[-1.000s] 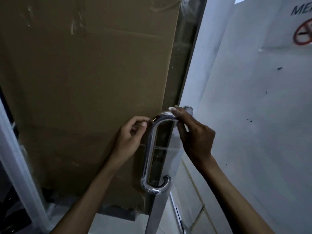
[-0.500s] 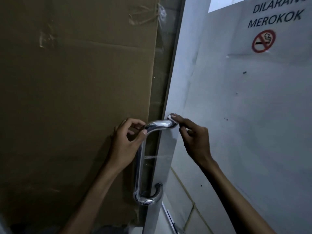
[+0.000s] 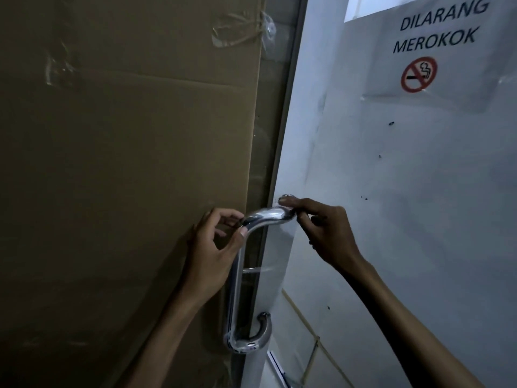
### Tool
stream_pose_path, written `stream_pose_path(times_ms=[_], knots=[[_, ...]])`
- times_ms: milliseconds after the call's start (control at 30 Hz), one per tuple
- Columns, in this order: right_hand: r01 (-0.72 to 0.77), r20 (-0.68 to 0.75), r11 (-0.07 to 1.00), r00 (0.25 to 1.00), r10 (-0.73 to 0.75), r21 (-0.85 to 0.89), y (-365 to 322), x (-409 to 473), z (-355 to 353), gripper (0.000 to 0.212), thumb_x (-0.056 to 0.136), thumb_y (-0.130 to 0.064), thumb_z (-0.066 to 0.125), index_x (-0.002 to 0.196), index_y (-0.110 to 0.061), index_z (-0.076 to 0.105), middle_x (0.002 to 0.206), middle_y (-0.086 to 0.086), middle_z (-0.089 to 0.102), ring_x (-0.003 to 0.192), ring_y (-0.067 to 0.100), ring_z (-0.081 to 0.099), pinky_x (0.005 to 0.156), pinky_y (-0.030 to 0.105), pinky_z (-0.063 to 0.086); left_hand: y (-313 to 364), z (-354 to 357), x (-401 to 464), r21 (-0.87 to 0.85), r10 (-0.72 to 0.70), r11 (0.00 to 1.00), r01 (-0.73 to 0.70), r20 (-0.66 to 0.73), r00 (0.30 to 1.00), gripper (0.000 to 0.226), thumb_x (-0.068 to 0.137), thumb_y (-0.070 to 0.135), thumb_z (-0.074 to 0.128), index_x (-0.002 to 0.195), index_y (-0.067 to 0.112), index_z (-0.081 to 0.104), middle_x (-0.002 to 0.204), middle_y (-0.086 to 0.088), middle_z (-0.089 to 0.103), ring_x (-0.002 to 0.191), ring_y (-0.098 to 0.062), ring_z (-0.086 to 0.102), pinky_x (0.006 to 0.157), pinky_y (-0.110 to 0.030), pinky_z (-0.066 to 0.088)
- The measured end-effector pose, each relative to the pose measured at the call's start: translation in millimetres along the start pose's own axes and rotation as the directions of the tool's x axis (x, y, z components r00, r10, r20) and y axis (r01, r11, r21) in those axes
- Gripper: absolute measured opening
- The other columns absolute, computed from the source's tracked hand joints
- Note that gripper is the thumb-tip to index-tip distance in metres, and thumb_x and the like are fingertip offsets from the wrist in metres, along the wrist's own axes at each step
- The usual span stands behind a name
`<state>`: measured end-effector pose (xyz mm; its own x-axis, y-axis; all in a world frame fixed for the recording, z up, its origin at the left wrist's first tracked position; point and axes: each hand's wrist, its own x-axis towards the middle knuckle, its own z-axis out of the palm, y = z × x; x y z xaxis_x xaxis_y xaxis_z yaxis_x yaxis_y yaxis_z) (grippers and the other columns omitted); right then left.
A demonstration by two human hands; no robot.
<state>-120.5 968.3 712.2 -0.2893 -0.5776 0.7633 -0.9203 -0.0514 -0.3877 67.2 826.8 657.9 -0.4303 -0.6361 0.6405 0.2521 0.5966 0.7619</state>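
Closed in on the bend with the left hand (image 3: 215, 247) since a second ago — thumb then just beside the metal, now laid on it. Grips the curved chrome pull handle (image 3: 237, 287) at its top corner: thumb pressed on the front of the bar just under the bend, index and other fingers curled behind it, loosely, with a gap left at the palm. Pinches the handle's upper end with the right hand (image 3: 326, 233) — fingertips pressed together on top, thumb beneath as far as shows, remaining fingers folded in. Cannot tell whether anything small sits under those fingertips. Finds the handle upright on the edge of the glass door (image 3: 268, 121), between the large brown cardboard sheet (image 3: 126, 177) on the left and the white panel (image 3: 405, 205) carrying a printed no-smoking paper notice (image 3: 428, 51) on the right.
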Motion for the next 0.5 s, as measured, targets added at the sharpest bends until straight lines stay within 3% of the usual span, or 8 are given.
stream_pose_path(times_ms=[67,100,167,233,367,433,500], knots=[[-0.073,-0.019,0.997,0.997,0.073,-0.014,4,4,-3,0.033,0.099,-0.028,0.055,0.119,-0.045,0.074,0.126,-0.029,0.069,0.05,0.031,0.061,0.046,0.048,0.054,-3,2,0,-0.008,-0.009,1.0,0.009,0.004,1.0,0.016,0.093,0.034,0.069,0.108,0.036,0.066,0.107,0.012,0.069,0.101,-0.016,0.063,0.088,-0.043,0.054],[-0.087,-0.029,0.996,0.996,0.086,-0.01,4,4,-2,0.034,0.1,-0.023,0.057,0.119,-0.043,0.075,0.126,-0.028,0.069,0.059,0.023,0.068,0.05,0.045,0.058,-3,2,-1,-0.01,-0.017,1.0,0.017,0.005,1.0,0.017,0.092,0.037,0.068,0.109,0.036,0.066,0.109,0.011,0.068,0.102,-0.019,0.063,0.089,-0.046,0.053],[-0.059,-0.035,0.998,0.998,0.06,0.015,-4,-1,-1,0.032,0.099,-0.015,0.06,0.121,-0.032,0.078,0.126,-0.018,0.073,0.082,-0.008,0.071,0.06,0.026,0.06,-5,3,-1,-0.027,-0.025,0.999,0.026,0.008,1.0,0.019,0.092,0.04,0.067,0.111,0.037,0.065,0.111,0.009,0.068,0.104,-0.022,0.062,0.09,-0.047,0.053],[-0.029,-0.023,0.999,0.999,0.03,0.04,-9,-8,0,0.031,0.1,-0.007,0.062,0.121,-0.023,0.078,0.121,-0.009,0.076,0.072,-0.02,0.061,0.057,0.01,0.049,-5,4,-2,-0.053,-0.037,0.998,0.037,0.007,0.999,0.017,0.094,0.036,0.069,0.111,0.039,0.064,0.111,0.01,0.068,0.104,-0.021,0.062,0.089,-0.043,0.053],[-0.127,-0.087,0.992,0.988,0.128,0.021,-5,-4,3,0.037,0.1,-0.013,0.058,0.119,-0.038,0.077,0.123,-0.025,0.072,0.078,-0.007,0.069,0.05,0.026,0.05,-3,6,-5,-0.11,-0.067,0.992,0.067,0.001,0.998,0.023,0.097,0.021,0.071,0.11,0.039,0.064,0.111,0.011,0.068,0.105,-0.016,0.062,0.09,-0.037,0.052],[-0.079,-0.112,0.997,0.991,0.077,-0.018,-10,-8,10,0.032,0.099,-0.022,0.059,0.122,-0.039,0.075,0.126,-0.025,0.071,0.085,0.003,0.075,0.054,0.03,0.057,-2,5,-5,-0.13,-0.08,0.988,0.082,0.016,0.997,0.023,0.097,0.02,0.071,0.11,0.038,0.065,0.111,0.012,0.069,0.105,-0.015,0.063,0.091,-0.038,0.052],[-0.008,-0.073,0.997,0.997,0.002,-0.08,-18,-15,17,0.033,0.098,-0.028,0.059,0.126,-0.04,0.073,0.125,-0.023,0.072,0.066,0.007,0.072,0.053,0.028,0.056,-2,2,-4,-0.147,-0.091,0.985,0.094,0.027,0.996,0.023,0.097,0.019,0.071,0.11,0.038,0.067,0.111,0.013,0.071,0.106,-0.015,0.064,0.092,-0.039,0.053]])
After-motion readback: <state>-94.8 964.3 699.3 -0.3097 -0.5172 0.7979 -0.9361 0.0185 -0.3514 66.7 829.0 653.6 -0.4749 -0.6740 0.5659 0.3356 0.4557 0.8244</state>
